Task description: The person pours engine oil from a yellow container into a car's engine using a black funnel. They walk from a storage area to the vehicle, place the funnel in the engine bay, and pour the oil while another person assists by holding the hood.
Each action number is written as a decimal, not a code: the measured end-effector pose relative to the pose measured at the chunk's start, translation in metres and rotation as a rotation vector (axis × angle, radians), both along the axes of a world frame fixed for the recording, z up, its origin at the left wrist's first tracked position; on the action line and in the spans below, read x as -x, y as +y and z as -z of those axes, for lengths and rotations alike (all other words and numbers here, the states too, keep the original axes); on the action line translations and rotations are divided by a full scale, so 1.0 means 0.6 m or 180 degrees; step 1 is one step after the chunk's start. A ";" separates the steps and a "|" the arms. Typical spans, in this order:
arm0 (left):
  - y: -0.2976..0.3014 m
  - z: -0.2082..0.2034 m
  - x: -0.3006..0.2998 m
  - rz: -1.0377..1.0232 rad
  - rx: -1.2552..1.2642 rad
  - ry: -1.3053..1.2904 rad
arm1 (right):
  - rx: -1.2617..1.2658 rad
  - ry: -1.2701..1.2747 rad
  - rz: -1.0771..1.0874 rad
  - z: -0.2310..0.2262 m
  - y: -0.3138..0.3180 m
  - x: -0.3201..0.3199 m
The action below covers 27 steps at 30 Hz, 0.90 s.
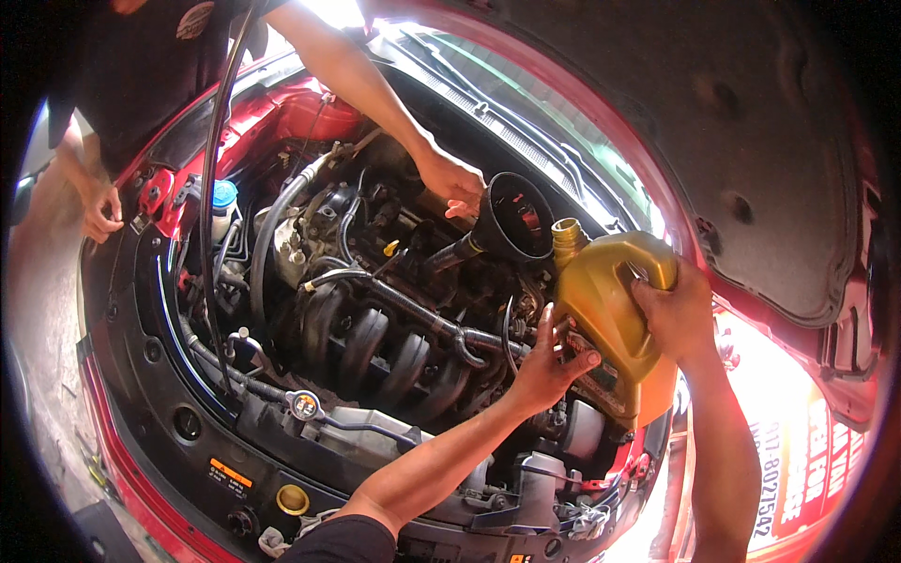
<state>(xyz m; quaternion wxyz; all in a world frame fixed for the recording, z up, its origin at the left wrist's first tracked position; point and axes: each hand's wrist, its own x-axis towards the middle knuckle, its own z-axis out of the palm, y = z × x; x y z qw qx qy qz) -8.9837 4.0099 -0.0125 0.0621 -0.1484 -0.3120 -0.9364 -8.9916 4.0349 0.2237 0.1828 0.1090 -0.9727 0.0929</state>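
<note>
My right hand point(680, 310) is closed around the handle of a gold oil jug point(615, 291), held tilted over the right side of the engine. The jug's uncapped neck point(566, 236) points up beside the rim of a black funnel point(485, 235). My left hand point(549, 371) has its fingers apart by the jug's lower left side; whether it touches the jug I cannot tell. A co-worker's hand point(452, 181) is at the funnel's far left side. The funnel leans with its spout down toward the engine point(394, 328).
The raised hood point(751, 169) hangs at the upper right, its prop rod point(214, 188) standing at left. A gold cap point(293, 499) lies on the front panel near the radiator cap point(303, 405). A co-worker leans in from the upper left, the other hand point(101, 211) by the fender.
</note>
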 end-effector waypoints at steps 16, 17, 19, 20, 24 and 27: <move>0.013 -0.004 -0.006 0.0371 -0.0482 0.0090 | -0.0166 -0.0627 -0.0082 -0.046 -0.052 0.031; 0.014 -0.005 -0.007 0.0358 -0.0474 0.0137 | -0.0188 -0.0631 -0.0068 -0.049 -0.055 0.031; 0.014 -0.008 -0.008 0.0322 -0.0434 0.0182 | -0.0179 -0.0655 -0.0042 -0.051 -0.055 0.035; 0.013 -0.013 -0.010 0.0302 -0.0402 0.0181 | -0.0150 -0.0673 -0.0029 -0.052 -0.051 0.038; 0.019 -0.013 -0.013 0.0033 -0.0246 0.0187 | -0.0177 -0.0751 0.0214 -0.059 -0.057 0.044; 0.014 -0.013 -0.017 0.0342 -0.0440 0.0148 | -0.0217 -0.0779 0.0138 -0.066 -0.066 0.049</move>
